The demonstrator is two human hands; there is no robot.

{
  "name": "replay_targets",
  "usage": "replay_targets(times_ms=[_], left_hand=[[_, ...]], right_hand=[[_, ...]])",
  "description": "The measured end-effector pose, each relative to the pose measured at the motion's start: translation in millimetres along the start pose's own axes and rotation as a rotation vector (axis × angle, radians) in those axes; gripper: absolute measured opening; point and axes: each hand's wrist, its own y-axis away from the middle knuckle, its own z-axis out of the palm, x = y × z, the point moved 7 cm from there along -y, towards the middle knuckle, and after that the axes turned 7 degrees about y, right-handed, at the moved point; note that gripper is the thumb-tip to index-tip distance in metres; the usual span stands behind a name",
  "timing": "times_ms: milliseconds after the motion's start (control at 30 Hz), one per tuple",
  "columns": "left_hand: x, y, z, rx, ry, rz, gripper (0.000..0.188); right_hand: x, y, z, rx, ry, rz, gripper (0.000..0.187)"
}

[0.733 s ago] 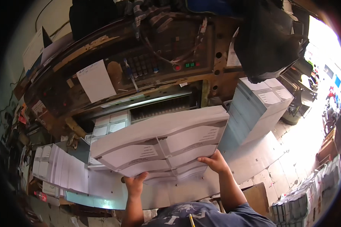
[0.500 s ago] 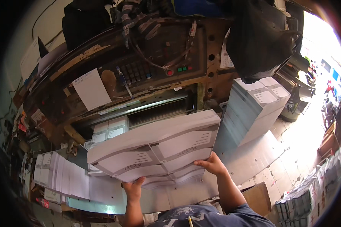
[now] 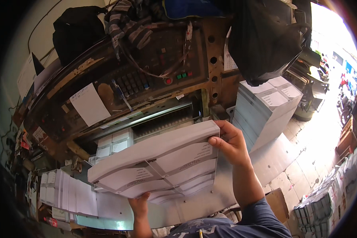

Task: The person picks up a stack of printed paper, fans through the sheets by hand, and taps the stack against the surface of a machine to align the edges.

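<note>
A thick stack of printed paper sheets (image 3: 174,168) is tilted up over the metal table in front of me, its white cut edge facing up and its top sheet bulging in waves. My right hand (image 3: 233,143) grips the stack's upper right corner, thumb on the printed face and fingers behind the edge. Under the lower left edge, my left hand (image 3: 140,202) holds on with its thumb on the printed face; its other fingers are hidden. Behind the stack, more printed sheets (image 3: 114,142) lie by the slot of a cutting machine (image 3: 154,75).
A tall paper stack (image 3: 261,111) stands on the metal table (image 3: 273,158) at right, below a black bag (image 3: 261,43). Fanned sheets (image 3: 73,192) lie at left. Bundled paper (image 3: 325,202) and a cardboard box (image 3: 277,206) sit at lower right. A loose white sheet (image 3: 90,104) rests on the machine.
My right hand has moved up from the stack's lower right edge to its upper right corner. The left hand stays at the lower left edge. My view has shifted slightly.
</note>
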Motion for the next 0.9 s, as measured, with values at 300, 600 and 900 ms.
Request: replay_targets(times_ms=[300, 600, 900], left_hand=[[-0.6, 2.4, 0.7, 0.026, -0.034, -0.011, 0.072], [10.5, 2.7, 9.1, 0.019, -0.031, 0.017, 0.073], [12.6, 2.1, 11.1, 0.025, -0.011, 0.016, 0.074]], right_hand=[[1.8, 6.7, 0.4, 0.112, 0.199, -0.055, 0.06], [-14.6, 30.4, 18.5, 0.177, 0.446, -0.353, 0.081], [5.9, 24.9, 14.2, 0.166, 0.036, -0.299, 0.082]])
